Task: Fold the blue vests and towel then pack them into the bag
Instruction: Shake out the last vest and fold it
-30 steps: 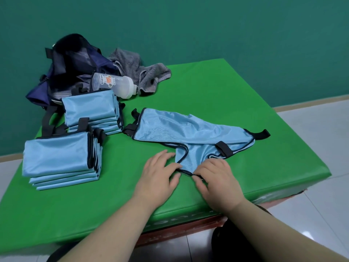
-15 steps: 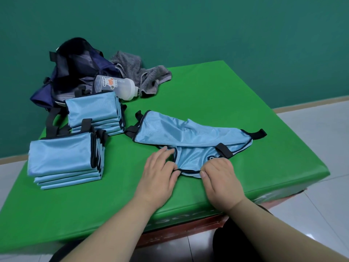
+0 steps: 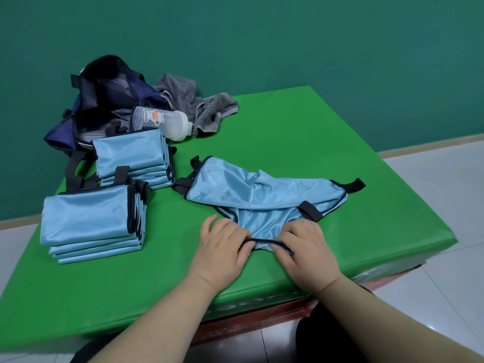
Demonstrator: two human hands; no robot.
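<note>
Both hands pinch the vest's (image 3: pixel 264 191) black hem. The left hand (image 3: pixel 221 247) and right hand (image 3: pixel 307 248) sit close together on the desk (image 3: pixel 314 132).

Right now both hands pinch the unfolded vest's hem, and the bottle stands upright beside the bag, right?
No: the head view shows the bottle lying on its side beside the bag. The left hand and right hand do pinch the hem of the vest.

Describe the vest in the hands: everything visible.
The vest is thin, shiny light-blue fabric with black edging and short black straps at both ends. It lies wrinkled and doubled over lengthwise on the green mat. The left hand and right hand each pinch its black-trimmed near edge.
</note>
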